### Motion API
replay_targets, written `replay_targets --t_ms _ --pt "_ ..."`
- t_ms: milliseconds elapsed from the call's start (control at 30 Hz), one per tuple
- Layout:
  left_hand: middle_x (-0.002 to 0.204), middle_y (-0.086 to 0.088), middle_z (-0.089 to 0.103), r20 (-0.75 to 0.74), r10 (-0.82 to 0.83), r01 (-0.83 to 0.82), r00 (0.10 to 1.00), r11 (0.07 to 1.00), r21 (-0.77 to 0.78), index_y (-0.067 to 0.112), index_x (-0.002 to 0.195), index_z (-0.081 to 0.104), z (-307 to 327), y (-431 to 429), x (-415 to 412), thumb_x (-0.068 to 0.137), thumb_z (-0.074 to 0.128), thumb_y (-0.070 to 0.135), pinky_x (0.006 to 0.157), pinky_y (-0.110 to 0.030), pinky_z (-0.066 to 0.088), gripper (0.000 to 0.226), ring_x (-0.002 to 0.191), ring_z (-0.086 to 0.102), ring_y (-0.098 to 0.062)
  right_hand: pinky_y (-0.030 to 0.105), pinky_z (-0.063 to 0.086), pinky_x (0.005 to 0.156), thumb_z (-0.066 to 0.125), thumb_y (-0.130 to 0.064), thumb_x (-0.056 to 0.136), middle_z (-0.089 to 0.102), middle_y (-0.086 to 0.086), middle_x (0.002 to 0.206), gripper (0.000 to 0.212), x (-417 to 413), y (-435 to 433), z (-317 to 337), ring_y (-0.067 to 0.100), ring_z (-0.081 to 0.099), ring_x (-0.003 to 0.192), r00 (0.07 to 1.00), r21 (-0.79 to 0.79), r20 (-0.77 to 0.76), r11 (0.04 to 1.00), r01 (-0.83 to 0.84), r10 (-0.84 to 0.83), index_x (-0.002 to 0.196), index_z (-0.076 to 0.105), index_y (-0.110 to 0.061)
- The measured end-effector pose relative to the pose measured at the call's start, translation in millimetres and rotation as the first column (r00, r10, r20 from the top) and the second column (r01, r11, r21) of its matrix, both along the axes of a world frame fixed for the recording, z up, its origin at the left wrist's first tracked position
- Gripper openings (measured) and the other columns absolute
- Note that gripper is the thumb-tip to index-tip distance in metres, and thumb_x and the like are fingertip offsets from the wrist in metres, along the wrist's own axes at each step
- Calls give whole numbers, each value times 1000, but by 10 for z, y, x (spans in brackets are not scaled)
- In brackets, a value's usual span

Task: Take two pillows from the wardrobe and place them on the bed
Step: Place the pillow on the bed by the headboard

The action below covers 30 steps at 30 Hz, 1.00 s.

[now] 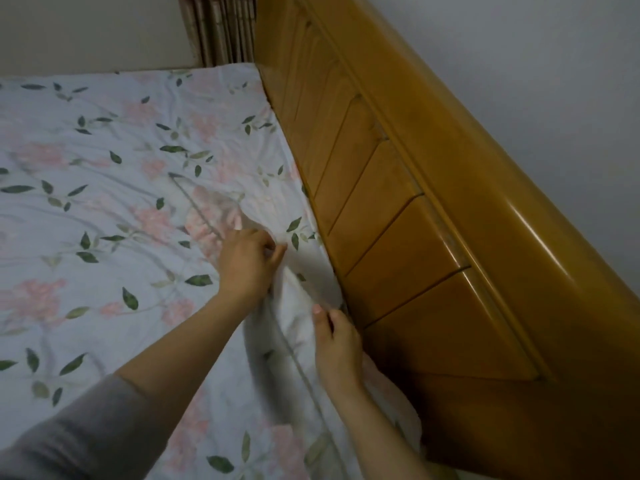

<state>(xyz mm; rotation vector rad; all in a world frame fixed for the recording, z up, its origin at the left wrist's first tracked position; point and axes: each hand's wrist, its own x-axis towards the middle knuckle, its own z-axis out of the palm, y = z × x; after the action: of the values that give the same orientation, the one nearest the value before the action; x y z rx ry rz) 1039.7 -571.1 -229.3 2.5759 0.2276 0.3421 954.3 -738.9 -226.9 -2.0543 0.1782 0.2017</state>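
My right hand [337, 344] pinches the floral sheet [104, 188] edge just beside the headboard [398, 216]; my left hand [247, 261] is closed on a raised fold of it further in. Bed [86, 109] beyond is bare, no pillows or wardrobe visible. Risk: tugging unevenly bunches the sheet or pulls it untucked, leaving a lumpy spot for the pillows.

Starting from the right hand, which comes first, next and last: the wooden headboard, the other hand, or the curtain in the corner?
From the right hand in the head view:
1. Wooden headboard, right beside it on the right.
2. Left hand, a little up and to the left, gripping the floral sheet.
3. Curtain, far off in the top corner.
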Motion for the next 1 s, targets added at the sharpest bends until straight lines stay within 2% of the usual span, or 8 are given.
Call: replay_targets --t_ms 133,233,333,433,500,633,833,1000 --pt "106 -9 63 -209 108 -136 972 983 -121 13 98 62 -416 190 -412 83 63 37 84 -36 42 29 102 55 -29 5 41 58 46 -32 96 55 -10 73 18 -55 0 -298 1 51 67 974 24 -180 991 -134 136 83 53 -24" --pt "110 -12 63 -311 169 -241 935 947 -210 11 105 62 -695 320 -880 84 63 36 82 -33 42 32 102 58 -29 7 40 56 48 -31 95 56 -5 78 15 -133 -31 -549 8 52 69 971 -92 -190 982 -163 144 85 52 -20" --pt "110 -11 63 -444 228 -361 867 900 -243 11 107 62 -1023 455 -1322 85 62 34 81 -33 45 31 103 59 -27 4 40 51 47 -28 96 57 2 79 14 -197 -2 -734 4 49 63 950 -137 -263 968 -211 170 88 54 -17" --pt "113 -8 64 -528 269 -465 806 840 -282 11 110 60 -1306 527 -1704 85 61 36 81 -33 47 35 100 61 -24 10 40 56 49 -28 95 60 5 90 15 -176 -10 -965 11 52 71 918 -196 -335 937 -289 213 95 55 -14" --pt "115 -7 63 -571 292 -522 767 802 -290 11 112 59 -1454 552 -1881 85 61 35 80 -31 46 37 99 61 -22 21 40 71 51 -32 93 61 7 105 26 -130 -17 -1170 16 53 86 883 -255 -404 897 -360 239 108 55 -12" --pt "115 -8 63 -634 301 -587 712 751 -302 8 115 58 -1714 563 -2096 85 62 35 81 -32 46 40 99 61 -23 27 40 86 51 -40 92 50 9 131 42 -49 -31 -1508 24 52 114 837 -304 -494 856 -418 234 125 48 -15" --pt "117 -9 62 -722 273 -655 636 685 -319 9 119 55 -2022 515 -2222 82 64 37 84 -36 50 47 100 61 -23 34 38 100 57 -41 88 32 10 147 63 80 -64 -1855 29 39 129 848 -347 -486 844 -409 211 141 33 -16" --pt "136 -14 50 -770 260 -707 583 629 -323 6 135 40 -2236 494 -2070 79 67 42 94 -41 45 72 116 54 -31 41 31 108 60 -49 84 23 9 153 82 247 -166 -2188 30 28 137 837 -346 -514 848 -401 186 147 19 -17"
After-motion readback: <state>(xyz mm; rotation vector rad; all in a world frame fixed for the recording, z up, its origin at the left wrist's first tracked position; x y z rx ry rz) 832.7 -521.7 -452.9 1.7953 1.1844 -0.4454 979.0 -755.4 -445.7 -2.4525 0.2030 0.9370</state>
